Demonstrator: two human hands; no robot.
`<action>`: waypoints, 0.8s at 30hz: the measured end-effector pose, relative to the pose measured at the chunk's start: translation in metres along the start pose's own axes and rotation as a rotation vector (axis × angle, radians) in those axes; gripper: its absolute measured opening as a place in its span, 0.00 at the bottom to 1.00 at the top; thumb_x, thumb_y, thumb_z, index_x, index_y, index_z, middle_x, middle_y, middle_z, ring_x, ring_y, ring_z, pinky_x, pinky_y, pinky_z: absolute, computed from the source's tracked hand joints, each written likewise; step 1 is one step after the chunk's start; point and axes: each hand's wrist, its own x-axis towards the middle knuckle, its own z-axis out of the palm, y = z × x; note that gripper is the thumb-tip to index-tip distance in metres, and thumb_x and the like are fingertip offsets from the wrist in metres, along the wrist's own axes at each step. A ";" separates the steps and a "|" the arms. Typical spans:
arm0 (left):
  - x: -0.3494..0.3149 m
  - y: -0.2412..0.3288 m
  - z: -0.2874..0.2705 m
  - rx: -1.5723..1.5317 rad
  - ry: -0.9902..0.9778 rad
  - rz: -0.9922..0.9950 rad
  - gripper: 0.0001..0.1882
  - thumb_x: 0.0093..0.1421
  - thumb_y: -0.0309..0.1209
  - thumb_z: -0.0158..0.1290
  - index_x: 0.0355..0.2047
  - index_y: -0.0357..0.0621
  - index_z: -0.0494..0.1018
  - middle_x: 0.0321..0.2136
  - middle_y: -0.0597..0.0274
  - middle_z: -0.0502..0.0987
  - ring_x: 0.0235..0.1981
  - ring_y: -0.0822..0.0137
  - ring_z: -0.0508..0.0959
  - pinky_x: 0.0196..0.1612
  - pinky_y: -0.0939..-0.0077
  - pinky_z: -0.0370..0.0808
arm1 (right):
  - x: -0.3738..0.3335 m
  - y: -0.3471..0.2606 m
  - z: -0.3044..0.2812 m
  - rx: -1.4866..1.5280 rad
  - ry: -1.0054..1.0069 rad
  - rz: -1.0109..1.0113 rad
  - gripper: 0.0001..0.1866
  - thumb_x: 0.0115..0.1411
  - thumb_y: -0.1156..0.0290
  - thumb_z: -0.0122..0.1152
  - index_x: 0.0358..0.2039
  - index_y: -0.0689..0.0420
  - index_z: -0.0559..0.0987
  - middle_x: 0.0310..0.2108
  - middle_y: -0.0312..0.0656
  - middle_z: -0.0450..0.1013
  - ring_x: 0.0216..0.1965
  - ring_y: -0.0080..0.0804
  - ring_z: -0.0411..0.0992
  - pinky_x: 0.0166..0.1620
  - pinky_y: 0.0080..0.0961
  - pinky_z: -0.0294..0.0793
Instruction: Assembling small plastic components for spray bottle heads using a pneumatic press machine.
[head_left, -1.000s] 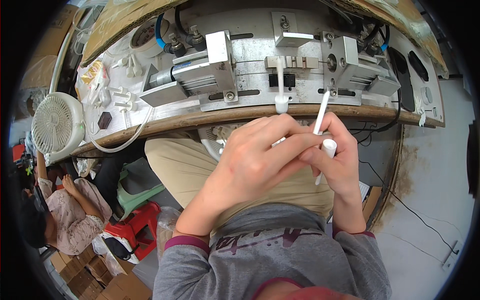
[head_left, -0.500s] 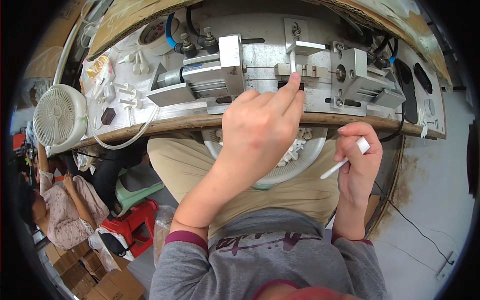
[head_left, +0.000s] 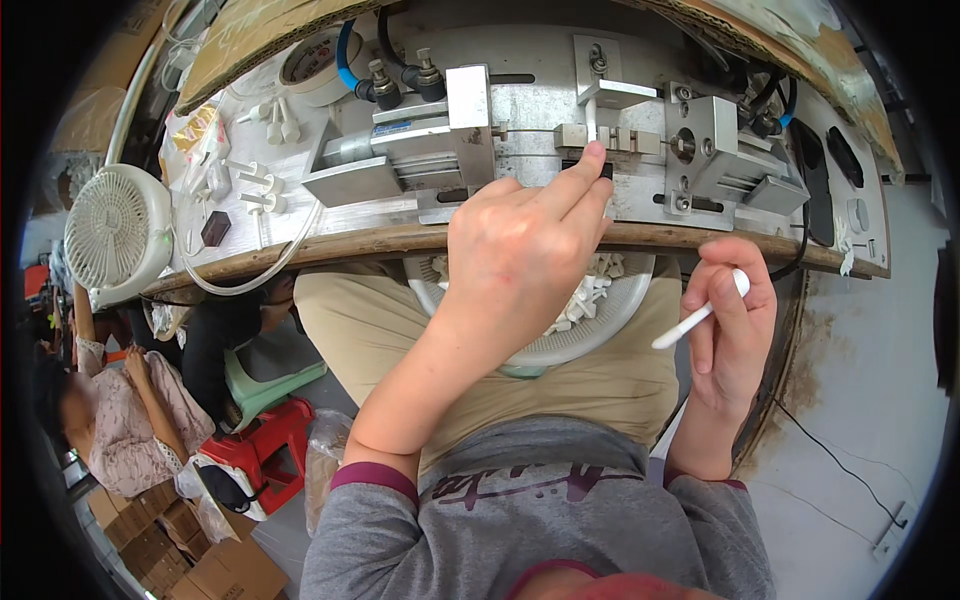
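Head view, upper centre: white rod (head_left: 591, 118) across notched metal block (head_left: 641, 142) is touched by outstretched index finger of left hand (head_left: 525, 240), whether pinched cannot be told, while, right of centre, white stick (head_left: 688, 327) is pinched between curled fingers of right hand (head_left: 735, 335).

You wore the head camera, the left of two side-by-side fisheye units. It looked steeply down and forward from above your shirt (head_left: 530, 515), which occupied the bottom centre. Your left hand (head_left: 520, 245) lay near mid-frame at close range, your right hand (head_left: 735, 330) to its right. The bench (head_left: 380, 243) crossed the upper part, its front edge bowed. The field reached the fan (head_left: 118, 235) at left and boxes (head_left: 235, 575) at lower left.
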 end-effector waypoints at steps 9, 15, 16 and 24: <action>-0.037 0.001 -0.019 -0.313 -0.138 -0.012 0.22 0.45 0.37 0.71 0.41 0.46 0.82 0.48 0.62 0.83 0.25 0.70 0.79 0.26 0.78 0.70 | 0.004 0.011 0.005 -0.122 0.059 -0.404 0.22 0.70 0.67 0.55 0.58 0.69 0.70 0.53 0.62 0.74 0.44 0.44 0.81 0.44 0.28 0.82; -0.060 0.005 -0.025 -0.438 -0.277 -0.074 0.31 0.43 0.42 0.72 0.49 0.45 0.80 0.50 0.60 0.82 0.28 0.67 0.81 0.29 0.76 0.74 | 0.007 0.000 0.037 -0.346 -0.021 -0.426 0.20 0.69 0.73 0.51 0.59 0.68 0.66 0.64 0.69 0.60 0.59 0.56 0.72 0.52 0.33 0.81; -0.062 0.005 -0.025 -0.453 -0.284 -0.079 0.32 0.43 0.42 0.72 0.49 0.45 0.80 0.50 0.60 0.82 0.28 0.67 0.81 0.29 0.75 0.75 | 0.011 0.002 0.035 -0.406 -0.073 -0.451 0.19 0.68 0.77 0.51 0.58 0.68 0.67 0.65 0.69 0.58 0.59 0.55 0.72 0.52 0.32 0.82; -0.074 0.009 -0.014 -0.490 -0.306 -0.045 0.29 0.47 0.41 0.70 0.50 0.48 0.80 0.45 0.64 0.83 0.25 0.65 0.80 0.28 0.74 0.76 | 0.033 0.014 0.026 -0.876 -0.240 -0.647 0.18 0.59 0.89 0.54 0.51 0.66 0.75 0.64 0.63 0.62 0.56 0.51 0.76 0.50 0.31 0.82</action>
